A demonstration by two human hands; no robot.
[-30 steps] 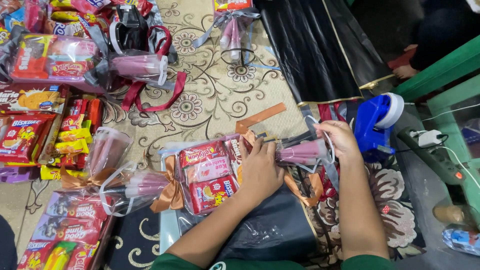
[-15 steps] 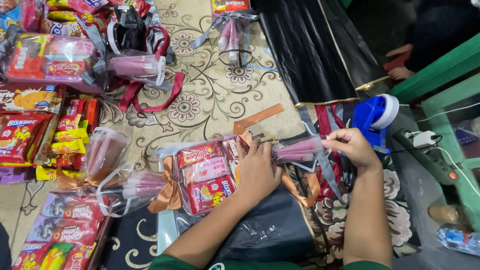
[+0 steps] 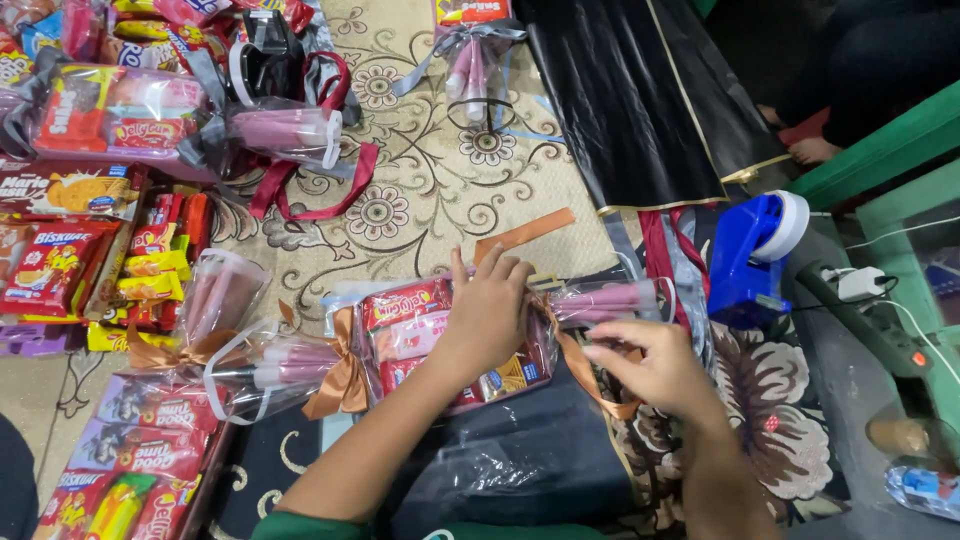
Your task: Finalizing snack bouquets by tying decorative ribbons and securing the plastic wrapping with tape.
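A clear-wrapped snack bundle [image 3: 410, 320] lies across my lap, red packets inside, each end gathered into a pink twisted tail. My left hand [image 3: 490, 310] presses down on the bundle's right half, near the gathered neck. My right hand [image 3: 650, 365] pinches the brown ribbon [image 3: 585, 375] looped around that right neck, just below the pink tail [image 3: 610, 298]. A brown ribbon bow [image 3: 340, 375] ties the bundle's left end.
A blue tape dispenser [image 3: 755, 255] stands to the right. Black wrapping sheet [image 3: 630, 100] lies at the back. Finished wrapped bundles [image 3: 130, 110] and loose snack packets [image 3: 90, 250] fill the left side. Another person's foot [image 3: 810, 150] shows at the far right. A power strip [image 3: 880, 330] lies nearby.
My right hand has dropped from the pink tail toward me and now holds the brown ribbon. My left hand stays pressed on the bundle.
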